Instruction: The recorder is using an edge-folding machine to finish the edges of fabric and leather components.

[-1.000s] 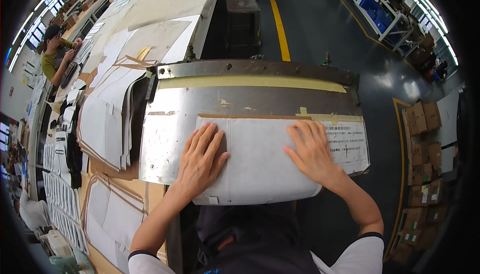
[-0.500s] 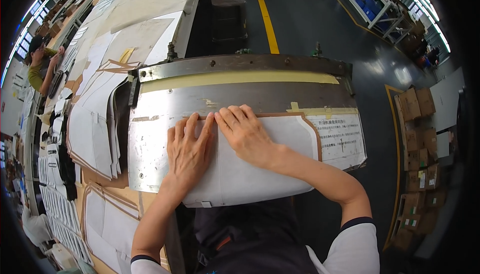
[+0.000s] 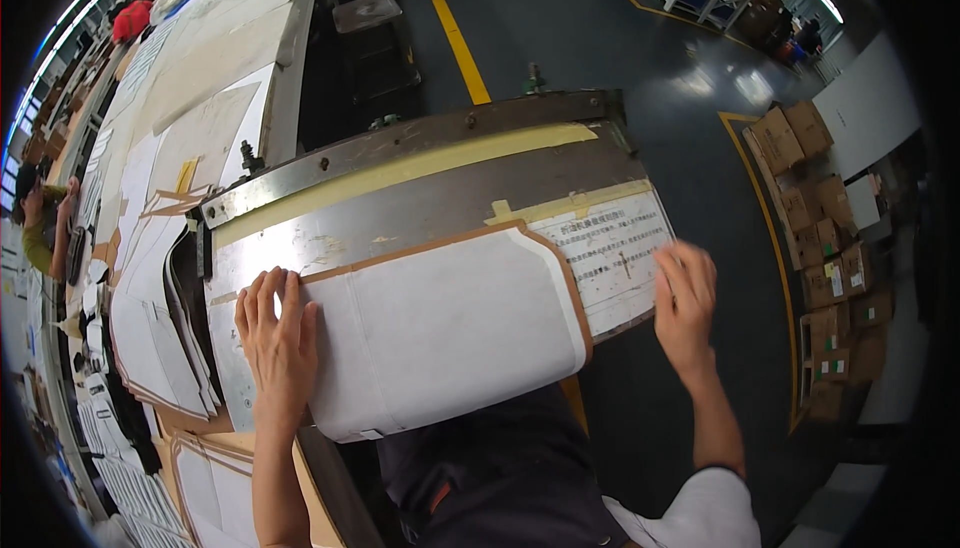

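A white sheet-like panel (image 3: 450, 318) with a brown edge strip lies on the metal plate (image 3: 330, 245) of a bench machine. Its near side curves over the plate's front edge, and a small white tab shows there. My left hand (image 3: 277, 343) rests at the panel's left end, fingers stretched out and apart, touching its upper left corner. Off the panel, my right hand (image 3: 686, 303) is raised at the plate's right end, beside a printed sheet (image 3: 615, 248) taped down there. Its fingers are loosely bent, with nothing seen in them.
A metal bar (image 3: 420, 138) with bolts runs along the plate's far side. Stacked similar panels (image 3: 150, 338) lie on the left table. Cardboard boxes (image 3: 835, 278) stand on the floor at right. A person (image 3: 45, 218) works at the far left.
My right hand has left the panel's top edge and moved right. My left hand has shifted to the panel's left end. The view has turned, tilting the machine in the picture.
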`<state>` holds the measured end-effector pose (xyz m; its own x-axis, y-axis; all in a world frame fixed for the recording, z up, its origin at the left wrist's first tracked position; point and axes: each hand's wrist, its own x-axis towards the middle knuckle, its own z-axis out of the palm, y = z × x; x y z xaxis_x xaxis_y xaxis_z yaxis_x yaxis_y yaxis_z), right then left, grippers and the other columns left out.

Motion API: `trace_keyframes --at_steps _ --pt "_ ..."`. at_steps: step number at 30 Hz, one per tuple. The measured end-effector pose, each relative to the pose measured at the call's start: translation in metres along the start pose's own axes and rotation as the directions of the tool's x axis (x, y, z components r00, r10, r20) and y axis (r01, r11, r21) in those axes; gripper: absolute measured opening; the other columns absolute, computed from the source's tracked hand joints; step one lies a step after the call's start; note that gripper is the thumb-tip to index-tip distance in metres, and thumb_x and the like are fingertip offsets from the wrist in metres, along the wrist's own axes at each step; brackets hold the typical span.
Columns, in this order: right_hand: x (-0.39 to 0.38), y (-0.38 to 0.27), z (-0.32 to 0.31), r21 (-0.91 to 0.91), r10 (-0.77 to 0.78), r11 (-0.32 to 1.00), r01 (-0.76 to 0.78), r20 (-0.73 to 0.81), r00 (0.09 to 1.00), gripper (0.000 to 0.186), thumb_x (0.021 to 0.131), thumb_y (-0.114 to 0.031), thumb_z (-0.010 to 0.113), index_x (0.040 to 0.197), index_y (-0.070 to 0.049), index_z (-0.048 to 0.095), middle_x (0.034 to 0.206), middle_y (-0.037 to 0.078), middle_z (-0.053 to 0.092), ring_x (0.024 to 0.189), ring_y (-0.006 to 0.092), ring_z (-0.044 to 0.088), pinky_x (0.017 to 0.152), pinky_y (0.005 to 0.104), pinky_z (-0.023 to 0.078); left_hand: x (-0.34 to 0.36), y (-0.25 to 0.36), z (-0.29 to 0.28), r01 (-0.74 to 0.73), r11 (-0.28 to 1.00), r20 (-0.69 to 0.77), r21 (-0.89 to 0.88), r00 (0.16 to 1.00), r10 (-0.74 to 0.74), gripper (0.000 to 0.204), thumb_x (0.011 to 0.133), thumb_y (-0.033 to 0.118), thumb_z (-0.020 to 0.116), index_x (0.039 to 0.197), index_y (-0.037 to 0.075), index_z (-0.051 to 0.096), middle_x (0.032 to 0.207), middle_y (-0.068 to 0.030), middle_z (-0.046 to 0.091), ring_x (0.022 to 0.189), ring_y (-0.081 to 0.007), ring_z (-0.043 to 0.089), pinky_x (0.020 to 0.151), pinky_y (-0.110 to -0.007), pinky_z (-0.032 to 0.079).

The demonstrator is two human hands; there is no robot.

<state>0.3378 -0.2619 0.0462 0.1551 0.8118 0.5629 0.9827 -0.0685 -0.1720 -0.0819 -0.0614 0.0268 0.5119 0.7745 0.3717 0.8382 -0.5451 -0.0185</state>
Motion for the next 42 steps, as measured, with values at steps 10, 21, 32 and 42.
trace_keyframes --at_steps 10,21,32,42 --pt "-0.154 -0.085 0.048 0.621 0.494 0.438 -0.65 0.437 0.751 0.058 0.086 -0.026 0.086 0.128 0.004 0.059 0.125 0.02 0.065 0.118 0.0318 0.062 0.103 0.0398 0.048 0.084 0.087 -0.004 -0.068 0.874 0.264 -0.482 0.939 0.219 0.051 0.077 0.025 0.087 0.121 0.009 0.066 0.118 -0.0114 0.061 0.115 -0.0312 0.056 0.102 -0.042 0.045" --pt "0.02 -0.068 -0.135 0.503 -0.187 0.858 0.104 0.116 0.976 0.014 0.082 -0.005 0.079 0.09 -0.001 0.068 0.083 0.014 0.067 0.072 0.0304 0.065 0.065 0.039 0.05 0.022 0.05 -0.021 0.013 0.658 0.338 -0.753 0.866 0.369 0.022 0.084 0.018 0.083 0.099 0.004 0.075 0.097 -0.0097 0.071 0.086 -0.0232 0.068 0.084 -0.036 0.054" --pt "0.272 -0.251 0.008 0.174 -0.731 0.557 0.812 0.567 0.38 0.018 0.083 -0.014 0.065 0.095 -0.006 0.075 0.096 0.012 0.071 0.109 0.0276 0.065 0.103 0.055 0.039 -0.116 0.138 -0.048 0.514 -0.424 0.651 -0.745 0.7 -0.294 0.076 0.088 0.021 0.085 0.145 -0.009 0.045 0.137 -0.0211 0.058 0.123 -0.0281 0.061 0.102 -0.038 0.053" --pt "0.129 -0.148 0.168 0.405 -0.518 0.784 0.471 0.007 0.855 0.057 0.091 -0.042 0.074 0.133 -0.004 0.063 0.138 0.021 0.057 0.137 0.0367 0.049 0.115 0.0562 0.033 -0.182 0.113 -0.062 0.787 0.11 0.71 -0.607 0.475 0.52 0.051 0.105 0.032 0.063 0.144 0.001 0.058 0.139 -0.0145 0.065 0.126 -0.0275 0.062 0.108 -0.04 0.049"
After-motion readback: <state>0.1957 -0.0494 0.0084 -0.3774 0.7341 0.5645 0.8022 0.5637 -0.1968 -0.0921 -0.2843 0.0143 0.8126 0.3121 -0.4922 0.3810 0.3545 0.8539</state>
